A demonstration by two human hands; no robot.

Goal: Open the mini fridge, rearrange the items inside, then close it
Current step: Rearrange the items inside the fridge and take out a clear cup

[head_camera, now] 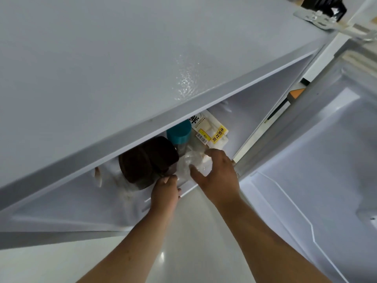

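I look down over the grey top of the mini fridge, whose door stands swung open at the right. Inside sit a dark brown lidded jar, a teal-capped bottle behind it, and a clear plastic bread bag with yellow labels. My left hand is at the jar's lower front edge, fingers curled against it. My right hand pinches the crumpled clear end of the bread bag just right of the jar.
The fridge's top panel hides most of the compartment. A metal hinge bracket sits at the top right corner. The open door's white inner liner has moulded shelves. Pale glossy floor lies below between my arms.
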